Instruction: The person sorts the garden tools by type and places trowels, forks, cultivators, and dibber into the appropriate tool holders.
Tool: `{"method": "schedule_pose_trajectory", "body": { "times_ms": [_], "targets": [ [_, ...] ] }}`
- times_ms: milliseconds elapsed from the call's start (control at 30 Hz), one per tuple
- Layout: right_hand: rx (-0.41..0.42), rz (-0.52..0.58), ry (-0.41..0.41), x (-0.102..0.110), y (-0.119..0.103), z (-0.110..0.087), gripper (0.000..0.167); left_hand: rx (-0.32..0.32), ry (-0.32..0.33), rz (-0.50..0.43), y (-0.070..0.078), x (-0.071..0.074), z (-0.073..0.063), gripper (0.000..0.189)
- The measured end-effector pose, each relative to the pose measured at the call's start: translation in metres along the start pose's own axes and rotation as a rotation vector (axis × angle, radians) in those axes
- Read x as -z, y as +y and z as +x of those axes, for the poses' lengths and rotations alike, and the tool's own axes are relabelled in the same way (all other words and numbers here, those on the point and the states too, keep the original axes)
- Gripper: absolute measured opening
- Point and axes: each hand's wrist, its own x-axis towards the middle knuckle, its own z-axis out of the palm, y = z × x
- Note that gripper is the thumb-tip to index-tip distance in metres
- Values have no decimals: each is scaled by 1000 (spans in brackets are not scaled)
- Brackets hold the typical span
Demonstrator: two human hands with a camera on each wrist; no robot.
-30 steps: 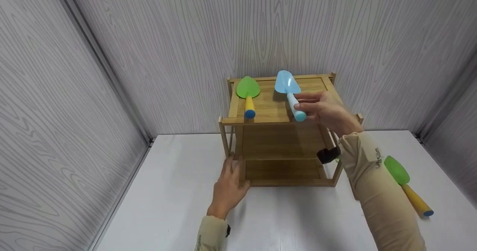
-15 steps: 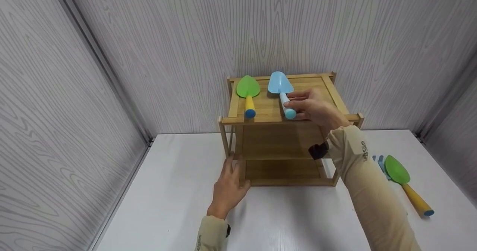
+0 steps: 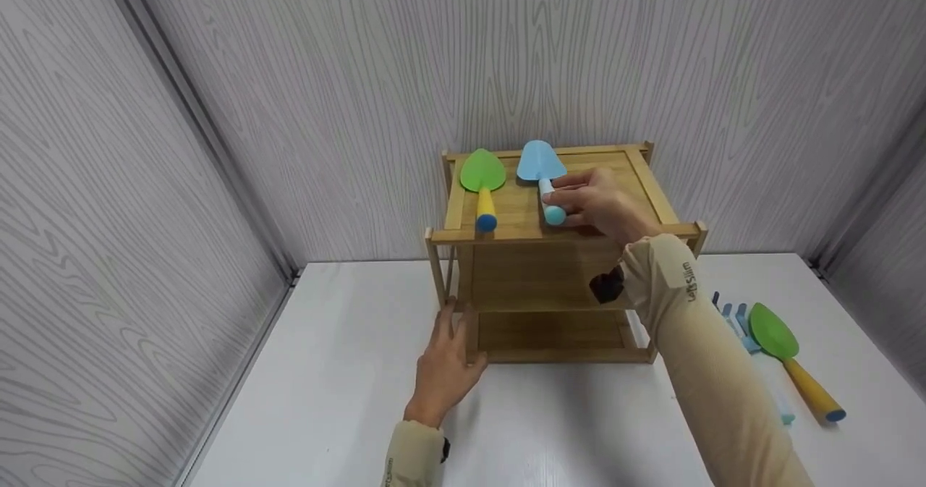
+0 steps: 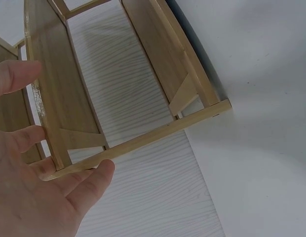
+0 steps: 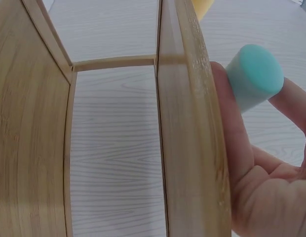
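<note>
In the head view, my right hand (image 3: 600, 201) pinches the pale handle of a light blue toy trowel (image 3: 540, 161) over the top shelf of a wooden rack (image 3: 564, 236). The right wrist view shows the handle's turquoise end (image 5: 264, 71) between thumb and fingers, beside the shelf's front edge. A green toy trowel (image 3: 483, 170) with a yellow handle lies on that shelf, left of the blue one. My left hand (image 3: 445, 375) rests at the rack's lower left front, its fingers extended; the left wrist view has fingertips (image 4: 101, 173) against the wooden post (image 4: 158, 136).
On the white table (image 3: 347, 371), right of the rack, lies another green trowel (image 3: 774, 331) with an orange-yellow handle. Next to it is a blue toy hand rake (image 3: 741, 328), partly hidden by my right sleeve (image 3: 709, 349). Grey wood-patterned panels (image 3: 362, 111) stand behind and at both sides.
My right hand has moved the blue trowel leftward and slightly lower over the top shelf, closer to the green one. The rake has come out from behind my sleeve. My left hand stays put.
</note>
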Motion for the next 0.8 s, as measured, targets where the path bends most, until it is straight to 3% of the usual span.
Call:
{"method": "schedule_pose_trajectory", "body": {
  "times_ms": [200,800],
  "targets": [
    [-26,-3,18,-6,-7,2,54,3,5,3,1,1,0,76],
    [1,-222,82,-21,-12,7,53,-22,12,10,2,0,-1,74]
  ]
}}
